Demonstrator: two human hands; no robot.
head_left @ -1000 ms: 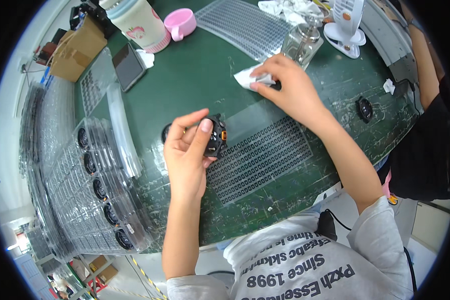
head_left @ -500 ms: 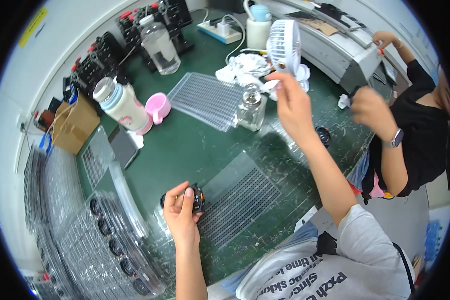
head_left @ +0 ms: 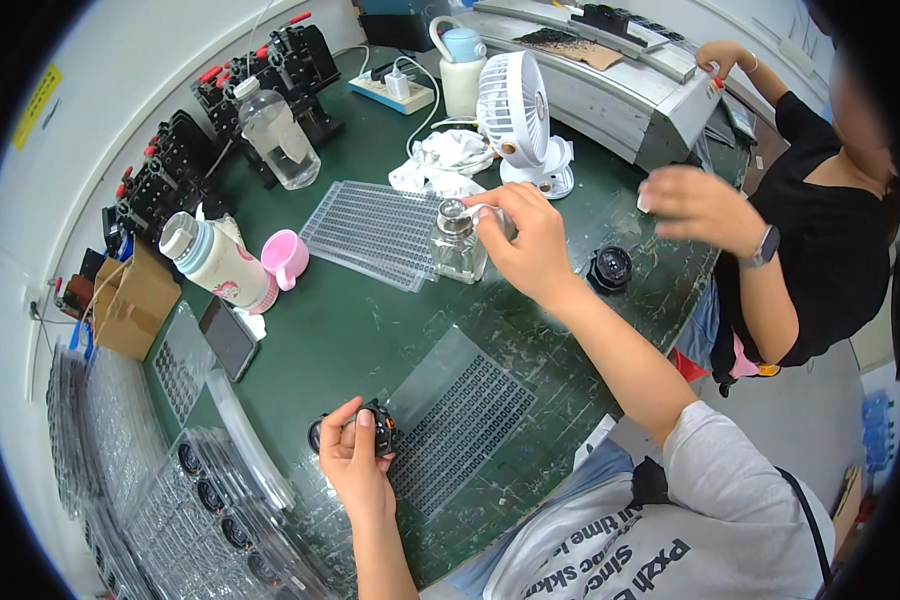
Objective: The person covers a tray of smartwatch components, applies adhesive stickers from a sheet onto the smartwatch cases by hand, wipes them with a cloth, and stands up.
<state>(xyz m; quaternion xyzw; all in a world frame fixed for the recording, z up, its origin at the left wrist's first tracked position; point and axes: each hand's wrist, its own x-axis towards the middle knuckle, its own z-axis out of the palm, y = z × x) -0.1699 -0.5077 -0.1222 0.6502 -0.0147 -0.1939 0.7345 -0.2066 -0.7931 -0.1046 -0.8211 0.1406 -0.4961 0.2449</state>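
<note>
My left hand [head_left: 355, 455] is closed around a black round lens-like part [head_left: 383, 432] with orange marks, above the near part of the table. A dark round piece [head_left: 315, 436] shows at the outer side of that hand; whether it is held too I cannot tell. Fingers pinched, my right hand [head_left: 528, 245] holds a small white wipe [head_left: 482, 213] against the metal top of a clear glass dispenser bottle [head_left: 456, 258]. A sheet with rows of small black marks [head_left: 475, 420] lies beside my left hand. Another black lens-like part [head_left: 610, 268] rests right of my right forearm.
A white fan [head_left: 515, 105], crumpled white cloth [head_left: 445, 160], a second patterned sheet [head_left: 370, 235], a pink cup [head_left: 286, 258] and a flask [head_left: 220, 262] stand or lie farther back. Stacked clear trays [head_left: 220, 530] fill the left side. A co-worker's hand [head_left: 705, 210] moves at right.
My right hand has come down, bringing the wipe to the bottle's top. My left hand keeps its hold. The co-worker's blurred hand has shifted left, and the view has turned slightly.
</note>
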